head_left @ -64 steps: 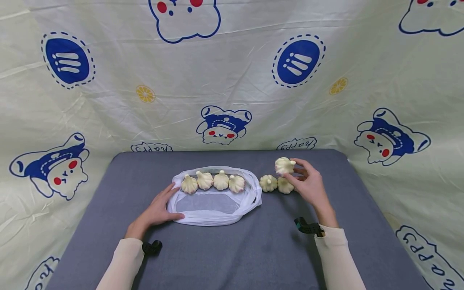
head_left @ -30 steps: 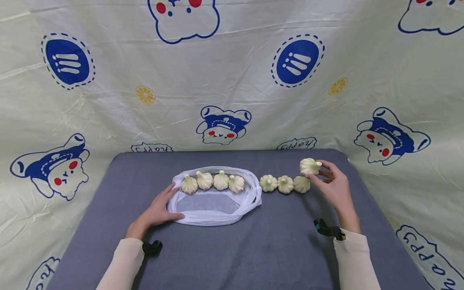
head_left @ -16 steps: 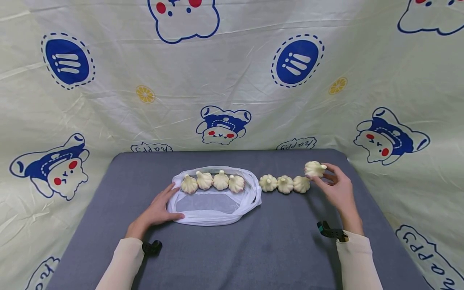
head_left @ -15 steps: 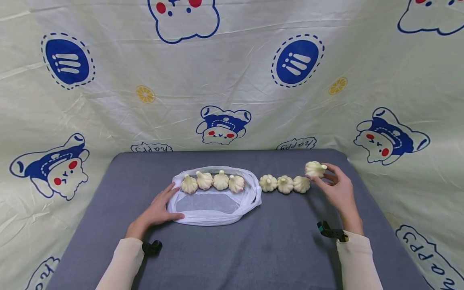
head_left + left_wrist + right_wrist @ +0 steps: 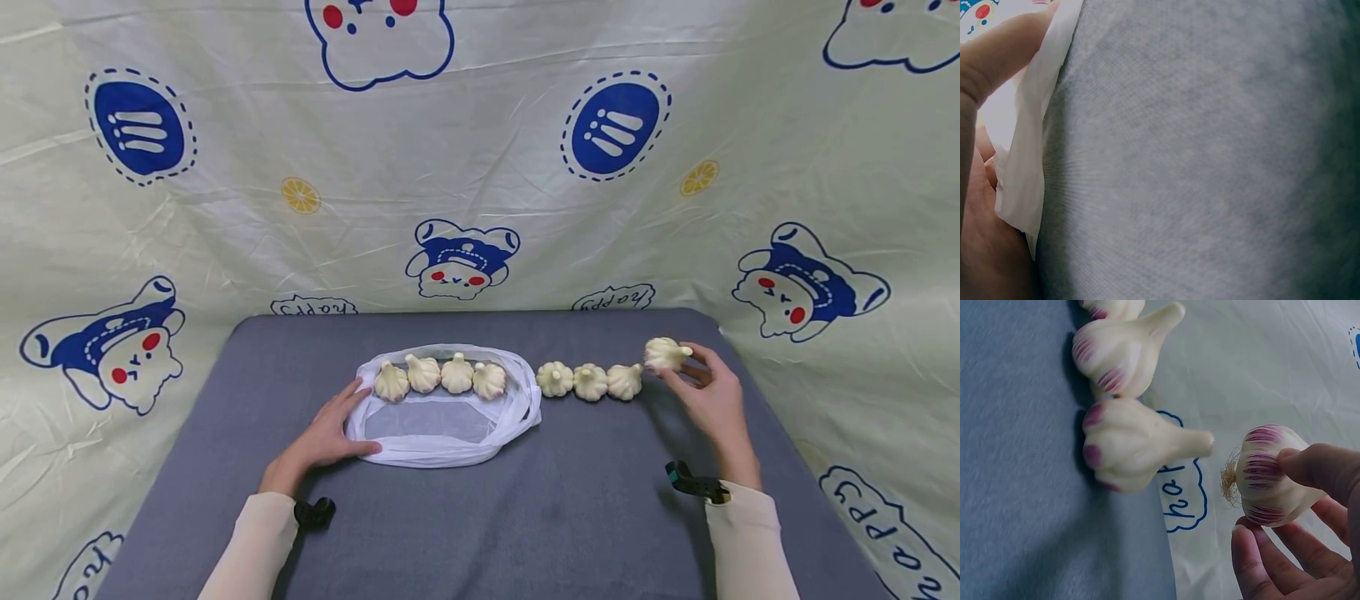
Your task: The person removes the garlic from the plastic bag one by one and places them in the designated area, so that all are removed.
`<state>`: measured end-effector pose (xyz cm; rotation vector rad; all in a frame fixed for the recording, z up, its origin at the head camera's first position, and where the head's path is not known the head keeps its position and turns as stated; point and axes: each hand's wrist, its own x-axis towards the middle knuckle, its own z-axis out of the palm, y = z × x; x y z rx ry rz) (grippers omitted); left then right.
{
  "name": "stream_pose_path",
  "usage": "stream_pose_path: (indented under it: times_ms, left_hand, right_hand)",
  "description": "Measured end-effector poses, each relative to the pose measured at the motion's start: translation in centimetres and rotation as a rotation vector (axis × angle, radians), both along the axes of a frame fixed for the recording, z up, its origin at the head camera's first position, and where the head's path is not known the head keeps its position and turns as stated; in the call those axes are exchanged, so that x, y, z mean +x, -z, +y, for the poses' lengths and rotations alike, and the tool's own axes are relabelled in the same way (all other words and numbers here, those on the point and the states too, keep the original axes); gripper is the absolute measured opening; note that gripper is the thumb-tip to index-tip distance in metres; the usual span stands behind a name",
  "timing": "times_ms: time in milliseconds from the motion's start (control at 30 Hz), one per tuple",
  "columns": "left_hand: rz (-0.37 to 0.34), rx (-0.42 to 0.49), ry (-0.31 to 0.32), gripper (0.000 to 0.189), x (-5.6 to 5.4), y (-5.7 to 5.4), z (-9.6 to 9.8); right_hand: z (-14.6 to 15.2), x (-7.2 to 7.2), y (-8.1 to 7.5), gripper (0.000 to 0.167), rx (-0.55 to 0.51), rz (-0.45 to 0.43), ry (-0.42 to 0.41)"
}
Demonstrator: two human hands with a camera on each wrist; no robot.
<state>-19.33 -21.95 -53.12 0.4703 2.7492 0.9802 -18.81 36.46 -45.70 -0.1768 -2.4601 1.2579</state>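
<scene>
My right hand [image 5: 716,404] pinches a garlic bulb [image 5: 1267,472] between thumb and fingers, at the right end of a row of 3 bulbs. In the right wrist view its roots face the last bulb of that row [image 5: 1129,445], with a gap between them. A white plastic bag [image 5: 442,450] lies with its mouth spread wide, left of the row. Several garlic bulbs [image 5: 457,373] sit side by side along the far part of its opening. My left hand [image 5: 322,432] holds the bag's left end, thumb at the near rim; the left wrist view shows plastic [image 5: 1025,144] between thumb and fingers.
A grey cloth [image 5: 480,533] covers the table. Behind it hangs a pale printed curtain [image 5: 480,167], which also runs down both sides. Dark bands with small devices sit on the left wrist [image 5: 315,514] and the right wrist [image 5: 693,483].
My right hand has carried its garlic bulb rightward along the row and slightly lower, from above the row to beyond its right end. The left hand and bag have not moved.
</scene>
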Motion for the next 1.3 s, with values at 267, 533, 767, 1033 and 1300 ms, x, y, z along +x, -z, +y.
stream_pose_path:
  times_ms: [267, 533, 767, 1033, 1300]
  left_hand:
    - [-0.009, 0.005, -0.002, 0.101, 0.0, -0.1, 0.0]
    - [-0.004, 0.005, -0.004, 0.100, 0.1, 0.0, 0.0]
    - [-0.005, 0.001, -0.003, 0.101, 0.1, -0.1, 0.0]
    - [-0.015, -0.005, -0.004, 0.102, 0.0, 0.0, 0.1]
    - [-0.017, -0.006, -0.010, 0.101, 0.1, -0.1, 0.1]
  right_hand:
    - [1.1, 0.1, 0.4, 0.057, 0.028, -0.024, -0.004]
    - [1.7, 0.0, 1.3, 0.060, 0.090, -0.108, -0.007]
    - [2.0, -0.2, 2.7, 0.059, 0.096, -0.131, -0.018]
    - [2.6, -0.4, 4.1, 0.059, 0.109, -0.169, -0.022]
    - [3.0, -0.5, 5.2, 0.060, 0.130, -0.190, -0.015]
